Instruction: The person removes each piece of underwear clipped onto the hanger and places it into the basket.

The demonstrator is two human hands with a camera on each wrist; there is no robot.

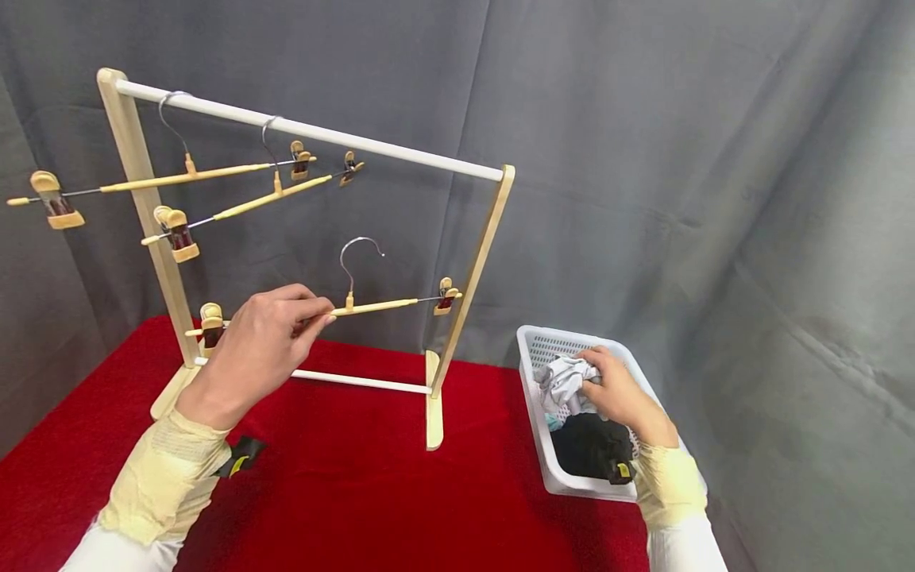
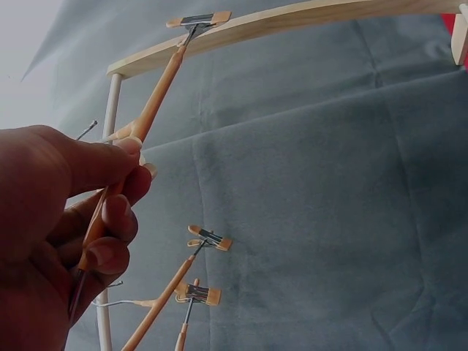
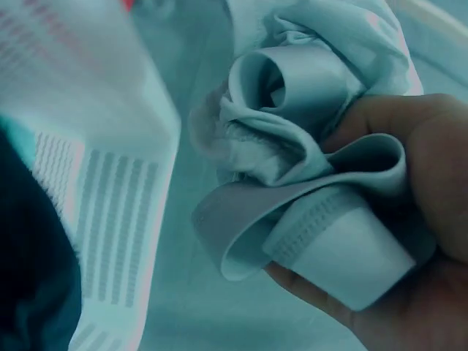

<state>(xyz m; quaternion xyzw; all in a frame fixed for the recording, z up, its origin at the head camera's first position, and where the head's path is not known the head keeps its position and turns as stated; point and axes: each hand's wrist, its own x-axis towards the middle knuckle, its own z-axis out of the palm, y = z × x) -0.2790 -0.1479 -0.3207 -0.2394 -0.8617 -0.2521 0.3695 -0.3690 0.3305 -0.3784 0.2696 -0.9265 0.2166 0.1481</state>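
My left hand (image 1: 260,345) pinches the wooden bar of a clip hanger (image 1: 382,306), held in front of the rack with its metal hook free of the rail. In the left wrist view, thumb and fingers wrap that bar (image 2: 159,99). Over at the laundry basket (image 1: 532,413), my right hand (image 1: 622,389) grips a crumpled light grey garment (image 1: 565,377). The right wrist view shows the cloth (image 3: 314,80) bunched between thumb and fingers, with a wide band folded in loops; its exact kind is unclear. Black cloth (image 1: 589,445) lies in the basket below it.
A wooden rack (image 1: 472,270) with a white top rail (image 1: 314,133) stands on a red cloth (image 1: 343,477). Two more clip hangers, one farther left (image 1: 146,183) and one nearer the middle (image 1: 272,197), hang from the rail. Grey curtain (image 1: 643,159) closes off the back and right side.
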